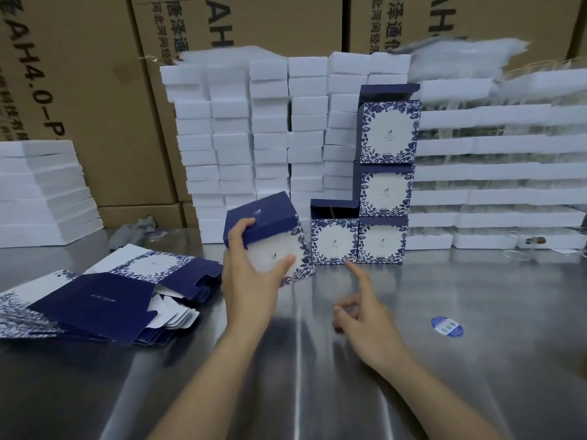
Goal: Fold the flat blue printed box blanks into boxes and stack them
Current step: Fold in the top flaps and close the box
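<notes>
My left hand [251,274] grips a folded blue printed box [279,230], tilted, just above the steel table. My right hand [365,315] hovers to its right holding nothing, index finger stretched toward the box stack, the other fingers loosely curled. Several folded boxes stand stacked behind: one with an open lid [333,241] and, right of it, a column of three [386,192], the top one's lid flap raised. A fanned pile of flat box blanks [104,300] lies on the table at left.
White foam blocks [270,128] are piled high behind the boxes, with more at left [41,192] and foam trays at right [495,173]. Brown cartons [95,90] form the back wall. A round blue sticker [447,326] lies on the steel table [317,376].
</notes>
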